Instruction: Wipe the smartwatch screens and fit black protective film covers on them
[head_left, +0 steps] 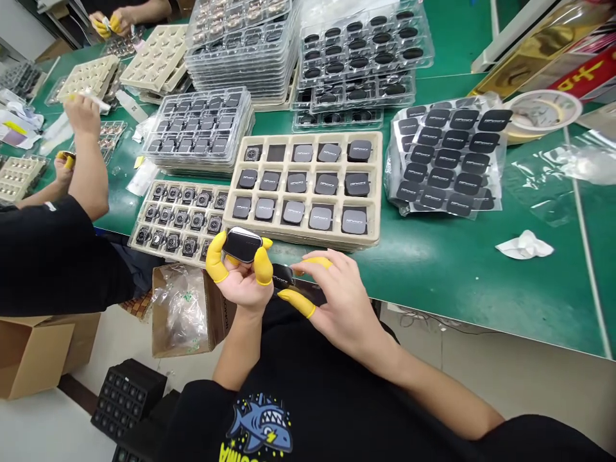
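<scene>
Fingers [264, 266] of our left hand [246, 286] pinch watch [243, 246] by edges, probably to limit smudges | black sticker [282, 274] at our right hand [344, 308], we can't tell if pinched | cream tray [378, 186] on table [433, 250] just beyond, likely for easy reach

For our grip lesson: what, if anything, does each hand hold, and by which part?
Left hand: dark device, by its edges. Right hand: apparently a black lettered film; exact grip unclear.
</scene>
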A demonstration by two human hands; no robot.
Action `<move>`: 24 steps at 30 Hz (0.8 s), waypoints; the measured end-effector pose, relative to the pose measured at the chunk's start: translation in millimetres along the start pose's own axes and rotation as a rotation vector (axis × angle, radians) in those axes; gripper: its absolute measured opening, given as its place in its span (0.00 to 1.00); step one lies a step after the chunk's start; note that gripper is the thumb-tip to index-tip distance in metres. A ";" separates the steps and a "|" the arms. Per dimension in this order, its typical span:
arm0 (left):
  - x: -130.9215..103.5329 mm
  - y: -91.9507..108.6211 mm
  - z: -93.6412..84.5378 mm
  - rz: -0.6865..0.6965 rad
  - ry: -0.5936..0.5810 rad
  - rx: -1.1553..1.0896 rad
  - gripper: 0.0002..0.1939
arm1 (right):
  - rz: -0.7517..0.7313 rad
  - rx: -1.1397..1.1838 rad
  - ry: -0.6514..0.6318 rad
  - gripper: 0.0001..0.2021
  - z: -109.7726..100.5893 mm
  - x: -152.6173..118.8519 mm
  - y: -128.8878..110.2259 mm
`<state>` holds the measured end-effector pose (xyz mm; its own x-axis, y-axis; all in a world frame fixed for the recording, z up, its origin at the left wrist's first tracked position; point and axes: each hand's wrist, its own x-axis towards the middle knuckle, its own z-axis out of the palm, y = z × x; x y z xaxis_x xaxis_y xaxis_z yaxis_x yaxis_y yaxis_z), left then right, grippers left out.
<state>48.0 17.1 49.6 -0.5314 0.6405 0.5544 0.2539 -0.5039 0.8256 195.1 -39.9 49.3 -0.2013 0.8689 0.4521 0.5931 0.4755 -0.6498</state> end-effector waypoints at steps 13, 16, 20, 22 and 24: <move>-1.9 -13.3 -20.7 0.096 0.037 0.048 0.32 | 0.081 0.193 -0.117 0.06 -4.3 11.0 1.7; -2.6 -14.5 -23.7 0.117 0.046 0.080 0.33 | 0.031 0.192 -0.145 0.05 -4.2 12.4 0.9; -2.5 -19.5 -22.8 0.141 0.055 0.085 0.33 | 0.047 0.230 -0.184 0.06 -6.0 13.1 3.6; -2.8 -21.3 -19.6 0.142 0.061 0.058 0.32 | 0.053 0.246 -0.173 0.06 -6.2 13.3 4.9; -3.6 -21.6 -16.1 0.125 0.053 0.022 0.31 | 0.046 0.249 -0.149 0.04 -5.3 13.4 5.4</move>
<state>31.5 16.3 28.1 -0.5364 0.5421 0.6469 0.3377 -0.5646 0.7531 199.7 -26.5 55.1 -0.3015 0.8922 0.3363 0.3987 0.4384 -0.8055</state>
